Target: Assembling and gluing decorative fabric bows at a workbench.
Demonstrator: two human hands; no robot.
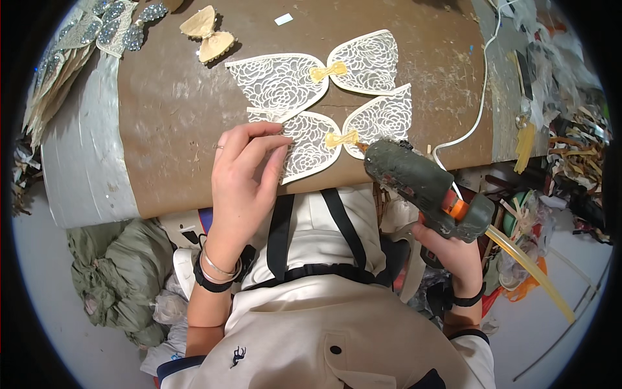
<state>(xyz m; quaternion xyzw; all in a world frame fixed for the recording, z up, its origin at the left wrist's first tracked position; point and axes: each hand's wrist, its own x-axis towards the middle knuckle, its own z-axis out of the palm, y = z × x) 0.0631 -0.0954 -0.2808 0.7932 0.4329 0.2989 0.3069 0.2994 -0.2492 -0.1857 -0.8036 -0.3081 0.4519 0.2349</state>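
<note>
Two white lace pieces, the far one (275,78) and the near one (312,150), lie flat at the middle of the worktable. Each is made of two wing-shaped panels joined by a small yellow bow, the near bow (341,140) being closest to me. My left hand (245,170) reaches over the near piece's left panel, fingers extended and apart, their tips at or on the lace. In my right hand (453,249) is a dark green glue gun (408,178). Its nozzle points left, right beside the near bow. A translucent glue stick (531,269) sticks out of its back end.
A beige bow with a beaded edge (214,40) sits at the table's far left, near a white paper scrap (284,19). Glittery lace pieces (110,29) are stacked at the far-left corner. A white cord (481,107) crosses the right side. Yellowish glue sticks (525,148) lie at the right edge.
</note>
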